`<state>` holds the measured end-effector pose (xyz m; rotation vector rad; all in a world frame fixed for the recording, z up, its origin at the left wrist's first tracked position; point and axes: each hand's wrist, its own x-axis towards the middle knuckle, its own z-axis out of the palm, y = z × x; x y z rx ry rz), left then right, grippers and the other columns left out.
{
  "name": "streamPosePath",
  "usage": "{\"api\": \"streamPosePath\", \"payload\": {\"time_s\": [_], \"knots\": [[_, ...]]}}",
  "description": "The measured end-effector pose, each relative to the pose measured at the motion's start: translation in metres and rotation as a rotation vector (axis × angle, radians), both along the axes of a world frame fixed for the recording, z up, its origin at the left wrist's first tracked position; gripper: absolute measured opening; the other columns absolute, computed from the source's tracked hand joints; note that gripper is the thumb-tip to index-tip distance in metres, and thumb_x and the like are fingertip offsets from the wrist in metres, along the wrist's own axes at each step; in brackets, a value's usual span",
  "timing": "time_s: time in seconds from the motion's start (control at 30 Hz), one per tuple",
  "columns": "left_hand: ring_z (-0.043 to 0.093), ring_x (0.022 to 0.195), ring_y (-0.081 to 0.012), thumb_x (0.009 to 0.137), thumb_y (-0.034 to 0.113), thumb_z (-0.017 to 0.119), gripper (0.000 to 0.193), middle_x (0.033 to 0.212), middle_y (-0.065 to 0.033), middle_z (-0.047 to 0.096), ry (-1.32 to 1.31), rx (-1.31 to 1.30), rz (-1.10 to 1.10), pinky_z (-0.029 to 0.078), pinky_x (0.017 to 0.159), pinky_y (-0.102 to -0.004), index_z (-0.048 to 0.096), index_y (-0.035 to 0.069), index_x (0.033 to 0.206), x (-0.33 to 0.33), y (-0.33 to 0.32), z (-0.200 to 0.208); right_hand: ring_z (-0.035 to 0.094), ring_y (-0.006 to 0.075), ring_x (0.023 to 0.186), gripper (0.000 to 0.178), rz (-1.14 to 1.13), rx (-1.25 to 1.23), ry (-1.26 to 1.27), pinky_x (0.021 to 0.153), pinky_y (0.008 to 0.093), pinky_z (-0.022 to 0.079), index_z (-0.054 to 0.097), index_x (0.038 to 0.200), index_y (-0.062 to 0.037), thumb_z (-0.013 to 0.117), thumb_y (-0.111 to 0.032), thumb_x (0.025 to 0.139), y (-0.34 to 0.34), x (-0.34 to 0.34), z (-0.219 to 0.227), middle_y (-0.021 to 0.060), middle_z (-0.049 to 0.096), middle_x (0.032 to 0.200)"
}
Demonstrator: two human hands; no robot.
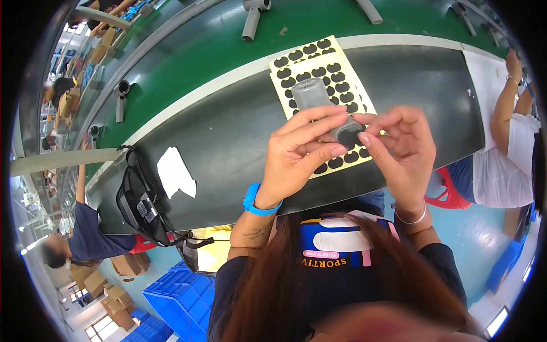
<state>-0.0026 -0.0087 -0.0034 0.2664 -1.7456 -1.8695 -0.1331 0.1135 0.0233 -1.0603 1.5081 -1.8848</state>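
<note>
Grey housing (313, 99) clamped in left hand (297, 149), vented end (308, 85) beyond its fingers, long axis slanting toward right hand (403, 153). Dark round end (351, 135) nearest right fingertips; thumb and finger close together, grip unclear.

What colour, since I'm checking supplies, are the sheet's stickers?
Black stickers on a pale yellow sheet; best seen in the head view.

Has pale-yellow sheets of black stickers (342, 80), a white scrap (175, 172) and a black bag (137, 196) on the dark bench (228, 131).
</note>
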Motion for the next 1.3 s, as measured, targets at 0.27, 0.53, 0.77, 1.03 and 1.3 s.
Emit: {"api": "streamPosePath", "payload": {"time_s": [0.27,0.53,0.77,1.03,1.3], "knots": [[0.062,0.091,-0.0193,0.082,-0.004,0.063,0.036,0.126,-0.0208,0.05,0.012,0.023,-0.012,0.058,0.081,-0.0331,0.059,-0.003,0.118,0.0,-0.002,-0.001,0.061,0.0253,0.104,0.028,0.015,0.036,0.012,0.081,0.0271,0.053,0.043,0.103,0.0026,0.059,0.013,0.082,0.001,0.001,0.003,0.0107,0.057,0.09],[0.062,0.09,-0.018,0.084,0.0,0.062,0.034,0.127,-0.0208,0.05,0.024,0.027,-0.027,0.059,0.08,-0.0348,0.059,-0.003,0.118,0.0,-0.004,-0.002,0.061,0.0258,0.104,0.027,0.025,0.05,0.017,0.082,0.0273,0.053,0.043,0.102,0.0026,0.059,0.013,0.082,0.001,0.0,0.006,0.011,0.058,0.089],[0.062,0.092,-0.0185,0.086,0.002,0.061,0.032,0.127,-0.0208,0.049,0.017,0.04,-0.032,0.059,0.081,-0.0354,0.059,-0.003,0.118,0.001,-0.004,-0.001,0.061,0.0249,0.103,0.027,0.02,0.078,0.04,0.082,0.0268,0.053,0.043,0.101,0.002,0.06,0.012,0.082,0.0,0.0,0.008,0.0109,0.058,0.089],[0.062,0.099,-0.0239,0.086,0.001,0.061,0.032,0.127,-0.0211,0.049,0.026,0.031,-0.03,0.059,0.082,-0.0351,0.059,-0.003,0.117,0.003,-0.005,-0.002,0.062,0.0231,0.101,0.027,0.011,0.091,0.048,0.08,0.0257,0.053,0.043,0.099,0.0007,0.06,0.011,0.081,-0.002,0.003,0.01,0.0104,0.06,0.088],[0.065,0.091,-0.019,0.084,-0.005,0.061,0.031,0.124,-0.0142,0.053,0.03,0.059,-0.021,0.056,0.077,-0.0256,0.061,-0.002,0.115,0.002,-0.002,-0.001,0.062,0.0219,0.101,0.028,-0.008,0.113,0.078,0.078,0.0255,0.053,0.043,0.1,0.0008,0.06,0.012,0.081,-0.001,0.004,0.01,0.0098,0.059,0.089]]}}
